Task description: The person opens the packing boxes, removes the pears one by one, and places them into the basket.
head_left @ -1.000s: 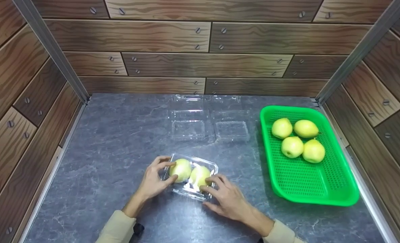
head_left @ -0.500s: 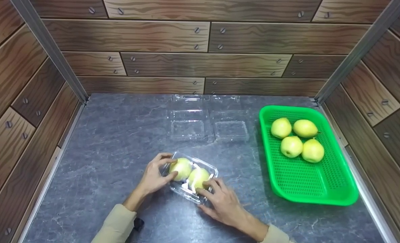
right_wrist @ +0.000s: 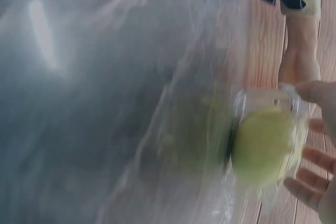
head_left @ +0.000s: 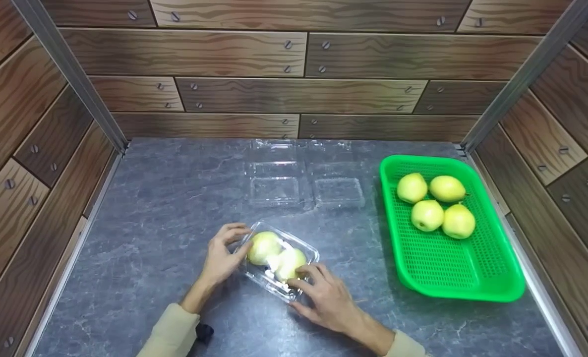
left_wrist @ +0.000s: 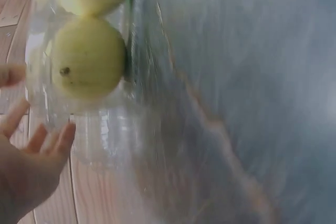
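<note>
Head view: a closed clear clamshell box [head_left: 278,262] with two yellow-green fruits [head_left: 276,255] lies on the grey tabletop [head_left: 175,198], gripped at one end by the left hand [head_left: 220,258] and at the other by the right hand [head_left: 323,297], fingers curled on its edges; the step appears to be sealing or turning the box, so the next move likely calls for even pressure along the rim. Left wrist view adds the fruit's stem end through the lid [left_wrist: 86,59]; right wrist view, blurred, shows fingers [right_wrist: 315,182] round the box, while only the head view shows the green basket [head_left: 472,277] of four fruits and two empty clear boxes [head_left: 304,191].
</note>
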A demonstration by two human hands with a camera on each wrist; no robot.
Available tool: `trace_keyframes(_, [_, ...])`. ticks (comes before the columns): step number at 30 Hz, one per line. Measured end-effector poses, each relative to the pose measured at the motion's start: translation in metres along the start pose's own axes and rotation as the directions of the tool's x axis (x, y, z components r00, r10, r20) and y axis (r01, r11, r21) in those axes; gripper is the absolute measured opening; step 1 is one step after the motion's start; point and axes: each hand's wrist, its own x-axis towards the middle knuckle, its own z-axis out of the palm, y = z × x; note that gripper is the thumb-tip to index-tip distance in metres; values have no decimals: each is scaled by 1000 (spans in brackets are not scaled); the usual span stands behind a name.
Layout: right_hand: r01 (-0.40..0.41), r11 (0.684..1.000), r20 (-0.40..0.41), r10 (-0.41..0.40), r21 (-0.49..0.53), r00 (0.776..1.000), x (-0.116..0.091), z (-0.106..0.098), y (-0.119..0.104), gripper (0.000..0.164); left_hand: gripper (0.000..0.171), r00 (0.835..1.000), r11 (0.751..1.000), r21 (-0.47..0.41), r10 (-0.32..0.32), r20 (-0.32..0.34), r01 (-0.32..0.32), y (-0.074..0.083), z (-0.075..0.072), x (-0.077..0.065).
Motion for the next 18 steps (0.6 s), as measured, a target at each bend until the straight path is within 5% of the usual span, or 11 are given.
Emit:
trace_keyframes(5, [56, 998, 2, -56, 37, 998, -2, -9, 15, 49, 37, 975, 979, -125, -175, -136, 158, 6, 0, -13])
trace_keyframes(10, [102, 994, 1, -102, 26, 995, -1, -17, 29, 49, 47, 937, 946, -211, -290, -198, 248, 12, 4, -27])
trace_keyframes(18, [138, 990, -2, -138, -21, 990, -2, -22, 48, 40, 55, 855, 844, -397, -469, -222, 360, 12, 11, -49])
